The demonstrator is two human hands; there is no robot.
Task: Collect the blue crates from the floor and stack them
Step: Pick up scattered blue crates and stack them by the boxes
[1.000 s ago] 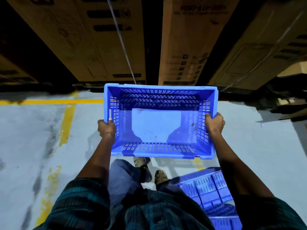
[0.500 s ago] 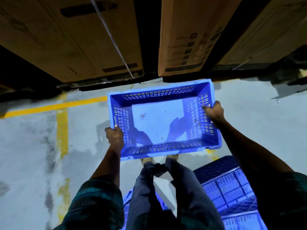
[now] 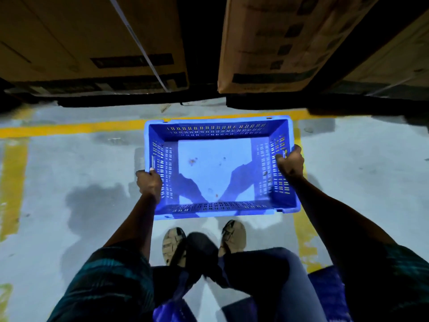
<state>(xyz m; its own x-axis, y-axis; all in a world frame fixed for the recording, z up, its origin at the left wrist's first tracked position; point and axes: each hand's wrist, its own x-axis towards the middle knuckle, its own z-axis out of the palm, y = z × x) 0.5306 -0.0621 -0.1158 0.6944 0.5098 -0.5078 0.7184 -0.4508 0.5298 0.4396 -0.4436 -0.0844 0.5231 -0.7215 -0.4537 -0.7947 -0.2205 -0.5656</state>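
A blue slotted plastic crate (image 3: 218,168) hangs low over the grey floor in front of my feet, its open top facing up and nothing inside but a few specks. My left hand (image 3: 149,182) grips its left rim. My right hand (image 3: 290,162) grips its right rim. Parts of other blue crates (image 3: 325,289) show at the bottom right behind my leg, mostly hidden. Whether the held crate touches the floor I cannot tell.
Large cardboard boxes (image 3: 92,43) stand on dark pallets across the far side, with a second box (image 3: 278,43) to the right and a dark gap between them. Yellow floor lines (image 3: 69,129) run across and down both sides. My sandalled feet (image 3: 174,245) stand just behind the crate.
The crate has come down from chest height toward the floor and levelled out, both hands still on its rims. My view tilted down; the other crates slid toward the bottom right.
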